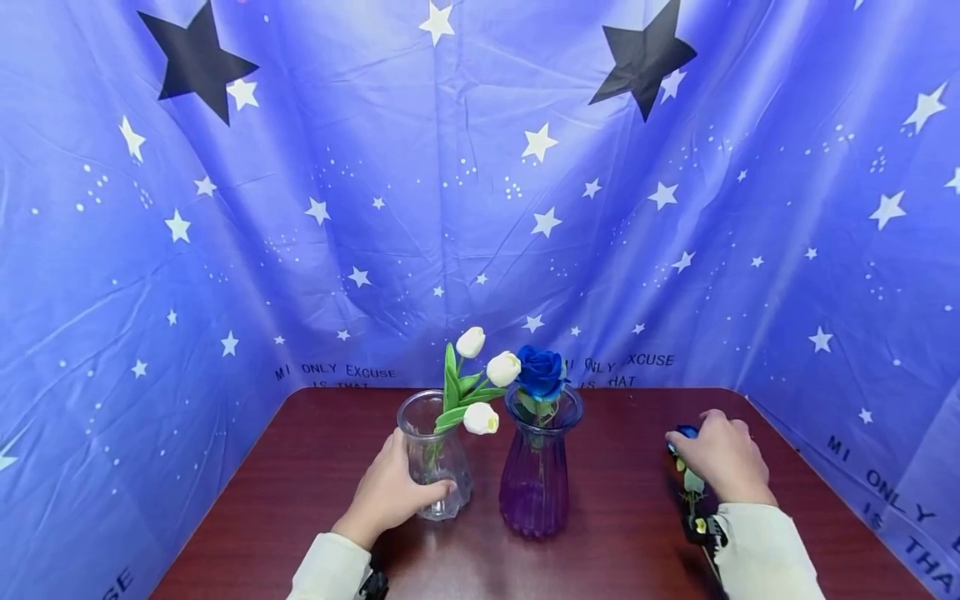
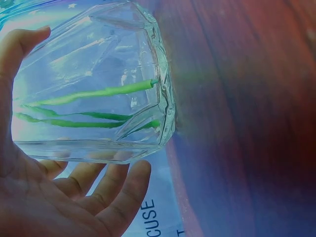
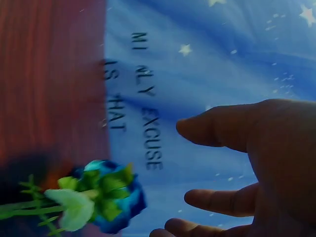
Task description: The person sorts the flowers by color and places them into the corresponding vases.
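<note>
My left hand (image 1: pixel 401 487) holds the clear glass vase (image 1: pixel 448 492), thumb on the near side and fingers round the far side. In the left wrist view, green stems (image 2: pixel 98 94) show through the vase's wall. White tulips (image 1: pixel 503 368) with green leaves lean out of its mouth to the right. To the right of it stands a purple glass vase (image 1: pixel 534 479) with a blue rose (image 1: pixel 542 372) in it. My right hand (image 1: pixel 727 454) hovers with spread fingers by a second blue rose (image 3: pixel 116 197) at the table's right; its stem runs partly behind my wrist.
The dark red wooden table (image 1: pixel 600 550) ends at a blue star-printed cloth (image 1: pixel 450 250), which hangs at the back and both sides. Black lettering runs along the cloth's lower part. The purple vase stands between my two hands.
</note>
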A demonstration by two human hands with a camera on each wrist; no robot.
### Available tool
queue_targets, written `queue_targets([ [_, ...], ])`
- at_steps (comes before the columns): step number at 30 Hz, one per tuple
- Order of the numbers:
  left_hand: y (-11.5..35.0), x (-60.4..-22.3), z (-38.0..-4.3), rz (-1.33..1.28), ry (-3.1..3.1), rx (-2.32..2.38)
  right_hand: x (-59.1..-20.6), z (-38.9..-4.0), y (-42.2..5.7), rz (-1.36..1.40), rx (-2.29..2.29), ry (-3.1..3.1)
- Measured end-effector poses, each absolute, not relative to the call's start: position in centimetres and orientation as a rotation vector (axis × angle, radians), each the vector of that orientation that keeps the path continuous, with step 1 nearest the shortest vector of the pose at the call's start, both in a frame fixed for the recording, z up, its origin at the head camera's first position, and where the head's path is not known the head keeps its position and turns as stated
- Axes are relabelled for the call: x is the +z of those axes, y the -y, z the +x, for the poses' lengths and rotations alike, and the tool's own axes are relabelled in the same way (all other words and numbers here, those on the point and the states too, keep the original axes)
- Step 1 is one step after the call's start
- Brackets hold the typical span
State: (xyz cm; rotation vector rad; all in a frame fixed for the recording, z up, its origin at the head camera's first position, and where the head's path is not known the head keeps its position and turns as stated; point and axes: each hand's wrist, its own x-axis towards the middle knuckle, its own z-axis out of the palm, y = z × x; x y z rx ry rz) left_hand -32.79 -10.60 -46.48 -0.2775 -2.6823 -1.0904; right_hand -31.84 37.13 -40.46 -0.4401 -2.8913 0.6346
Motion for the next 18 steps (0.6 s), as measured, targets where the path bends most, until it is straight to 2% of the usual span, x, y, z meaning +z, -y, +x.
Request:
queue_targets([
  [18,10.6,-46.5,-32.9,-0.301,2.678,-1.092,-43.7,-32.9,-39.2,-0.471,0.689,3.004],
])
